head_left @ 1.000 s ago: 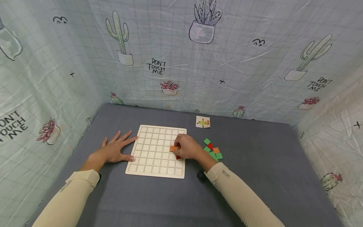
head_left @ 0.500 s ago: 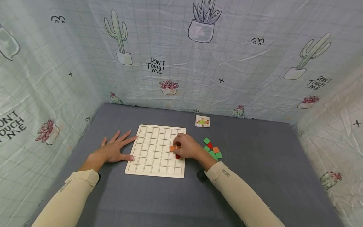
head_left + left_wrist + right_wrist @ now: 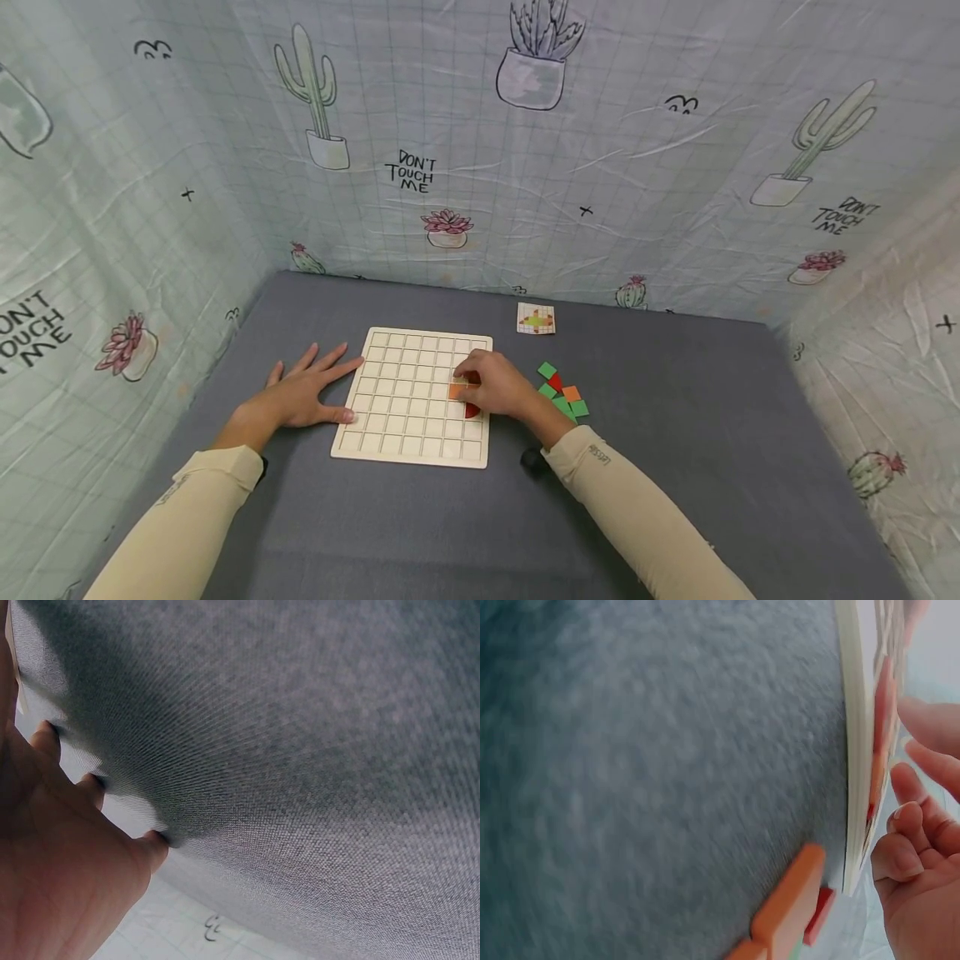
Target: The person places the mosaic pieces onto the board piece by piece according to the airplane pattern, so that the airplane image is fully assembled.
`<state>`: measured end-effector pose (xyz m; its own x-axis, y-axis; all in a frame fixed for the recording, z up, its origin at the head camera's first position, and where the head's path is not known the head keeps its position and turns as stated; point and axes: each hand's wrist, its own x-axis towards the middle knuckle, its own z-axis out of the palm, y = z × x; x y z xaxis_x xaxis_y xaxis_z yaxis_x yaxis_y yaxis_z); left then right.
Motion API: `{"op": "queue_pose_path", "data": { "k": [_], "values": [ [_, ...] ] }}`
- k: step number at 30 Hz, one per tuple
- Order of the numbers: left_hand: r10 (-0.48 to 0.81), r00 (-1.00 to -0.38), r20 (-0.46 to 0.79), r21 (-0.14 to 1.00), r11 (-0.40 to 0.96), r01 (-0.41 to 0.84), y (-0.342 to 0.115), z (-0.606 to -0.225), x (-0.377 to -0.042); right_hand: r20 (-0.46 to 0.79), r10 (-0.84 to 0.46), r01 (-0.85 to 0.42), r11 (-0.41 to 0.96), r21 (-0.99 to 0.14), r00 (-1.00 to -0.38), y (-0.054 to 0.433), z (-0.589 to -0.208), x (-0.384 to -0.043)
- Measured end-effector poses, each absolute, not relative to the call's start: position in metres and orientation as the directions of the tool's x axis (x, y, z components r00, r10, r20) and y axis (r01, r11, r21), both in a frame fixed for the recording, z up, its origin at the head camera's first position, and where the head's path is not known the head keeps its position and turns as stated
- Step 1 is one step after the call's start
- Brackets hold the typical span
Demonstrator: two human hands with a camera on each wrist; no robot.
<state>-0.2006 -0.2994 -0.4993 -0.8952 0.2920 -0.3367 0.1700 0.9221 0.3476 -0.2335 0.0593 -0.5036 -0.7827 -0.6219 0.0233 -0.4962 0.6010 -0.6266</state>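
Note:
My left hand (image 3: 303, 396) lies spread at the left edge of a pale wooden grid board (image 3: 405, 404), thumb on its border. In the left wrist view its fingertips (image 3: 156, 844) press on the grey cloth. Over the board's right side, my right hand (image 3: 491, 385) has curled fingers and pinches a small red piece (image 3: 473, 382) between thumb and index finger, mostly hidden by the hand. An orange square tile (image 3: 456, 391) lies just left of it, and a rounded red piece (image 3: 472, 411) sits below. The right wrist view shows the fingertips close against the board's pieces.
Right of the board is a loose pile with several green tiles (image 3: 547, 370), a red piece (image 3: 555, 382) and an orange tile (image 3: 572, 393). A small pattern card (image 3: 536, 319) lies behind. Cactus-print cloth (image 3: 480, 167) walls the grey table (image 3: 675, 433).
The right hand's fingers shift slightly at the board's right side, showing more of the lower red piece. The left hand stays in place.

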Motion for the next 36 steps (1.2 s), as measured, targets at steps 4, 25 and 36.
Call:
{"op": "queue_pose_path", "data": {
  "k": [4,25,36],
  "values": [
    [0.292,-0.894,-0.341,0.348,0.922,0.168,-0.299,-0.499,-0.201,0.050,-0.611,-0.475,0.557,-0.681,-0.790,0.072,-0.497,-0.233],
    [0.292,-0.887,-0.359,0.355,0.921,0.159,-0.300,-0.500,-0.202,-0.005,-0.444,-0.264,0.542,-0.797,-0.896,0.187,-0.491,-0.242],
    [0.300,-0.891,-0.340,0.355,0.918,0.174,-0.299,-0.499,-0.200,-0.027,-0.424,-0.234,0.552,-0.800,-0.905,0.233,-0.503,-0.239]
  ]
}}
